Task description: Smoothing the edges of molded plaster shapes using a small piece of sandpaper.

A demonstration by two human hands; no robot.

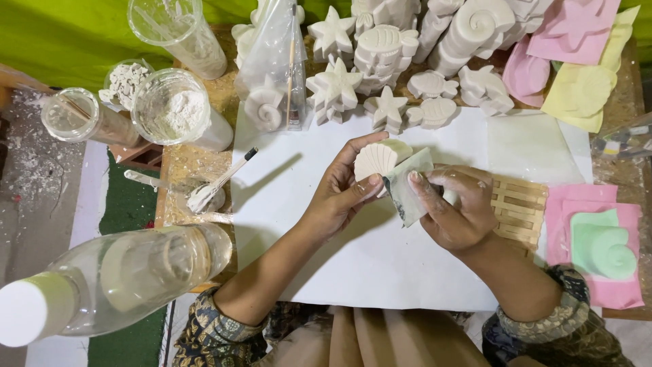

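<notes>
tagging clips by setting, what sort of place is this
Most likely a small craft workbench for plaster casting. White cast shapes, stars and shells, crowd the back, a cup of white powder stands nearby, and the left hand holds a shell cast against a sanding sheet in the right hand.

1. Plaster shell: lower edge hidden behind left hand fingers and the grey sheet.
2. Wooden slat mat: left part covered by right hand.
3. Clear bottle: blurred, cap cut by frame edge.
4. Top-row plaster casts: cropped at top edge.
</notes>
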